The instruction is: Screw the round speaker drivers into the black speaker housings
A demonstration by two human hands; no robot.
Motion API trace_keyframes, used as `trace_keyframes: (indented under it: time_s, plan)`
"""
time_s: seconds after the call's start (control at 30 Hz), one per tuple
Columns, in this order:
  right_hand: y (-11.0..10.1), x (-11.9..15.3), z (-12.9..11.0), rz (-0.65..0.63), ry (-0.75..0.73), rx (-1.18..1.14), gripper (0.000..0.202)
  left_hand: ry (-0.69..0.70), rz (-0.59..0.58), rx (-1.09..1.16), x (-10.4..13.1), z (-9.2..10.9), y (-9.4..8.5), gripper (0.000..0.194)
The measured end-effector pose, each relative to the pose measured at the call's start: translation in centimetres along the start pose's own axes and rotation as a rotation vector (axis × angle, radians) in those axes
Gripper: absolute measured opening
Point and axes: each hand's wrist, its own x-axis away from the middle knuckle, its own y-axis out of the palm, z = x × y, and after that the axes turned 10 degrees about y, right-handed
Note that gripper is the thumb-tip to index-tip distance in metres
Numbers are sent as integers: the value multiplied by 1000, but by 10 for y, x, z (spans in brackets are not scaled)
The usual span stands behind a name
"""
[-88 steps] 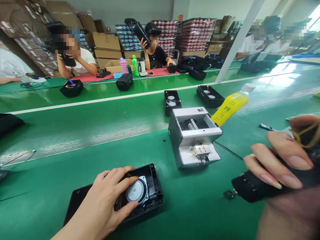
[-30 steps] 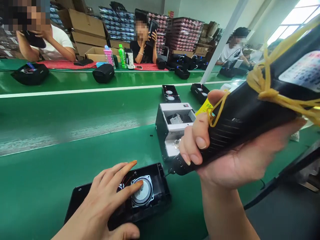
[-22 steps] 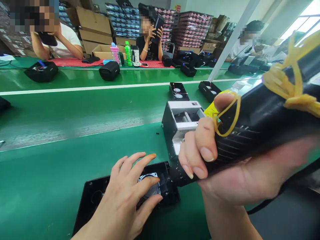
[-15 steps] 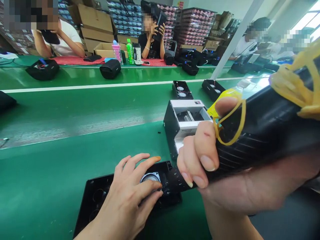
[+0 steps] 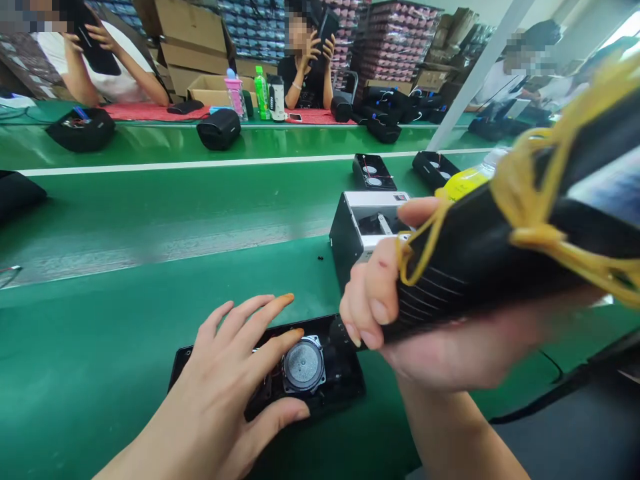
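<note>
- In the lower middle of the frame, our left hand (image 5: 233, 373) is open and empty-fingered, spread over the black casing (image 5: 347, 383), its index fingertip at the upper edge of the round speaker (image 5: 303, 365) (we cannot tell if it touches).
- From the right edge towards the centre, our right hand (image 5: 450, 347) is clenched around a thick black power driver (image 5: 480, 260), with a yellow rubber band (image 5: 537, 233) knotted about it.
- The driver's nose reaches the casing's upper right part, just beside the speaker (its tip is hidden from us).
- The casing lies on the green table (image 5: 115, 320), lower centre, with the speaker seated in it, face up.
- Right of centre we have a silver-grey machine (image 5: 343, 233), partly behind our right hand; tiny dark screws (image 5: 321, 258) lie to its left.
- Behind it, at upper right, are an open black case (image 5: 374, 172) and a yellow bottle (image 5: 467, 181).
- Along the top, a person in black (image 5: 307, 83) holds a dark box (image 5: 327, 33) up in both hands.
</note>
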Motion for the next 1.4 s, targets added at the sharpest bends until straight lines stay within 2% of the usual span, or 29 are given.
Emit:
trace_keyframes:
  time_s: [0.07, 0.2, 0.37, 0.47, 0.73, 0.87, 1.0, 1.23, 1.4]
  plan:
    - [-4, -5, 8, -18, 18, 35, 55, 5, -2, -21, 4, -2, 2, 38]
    - [-19, -13, 33, -66, 34, 116, 49, -2, -19, -9, 7, -8, 21, 26]
    - [-31, -17, 54, -100, -39, 134, 54, -21, -77, 64, 8, -10, 34, 39]
    - [-33, -17, 58, -112, -32, 148, 53, -47, -87, 83, 9, -10, 35, 43]
    - [-38, -19, 65, -134, 14, 87, 44, -55, -82, 99, 8, -12, 37, 38]
    - [-38, -19, 67, -127, 20, 89, 51, -41, -81, 86, 9, -11, 37, 41]
    - [-40, -15, 70, -181, 63, 87, 53, -36, -69, 80, 6, -12, 35, 48]
    - [-45, -10, 83, -283, 82, 115, 57, -61, -92, 126, 0, -13, 33, 44]
    - [-48, -11, 90, -261, 101, 166, 67, -100, -111, 122, 3, -13, 35, 43]
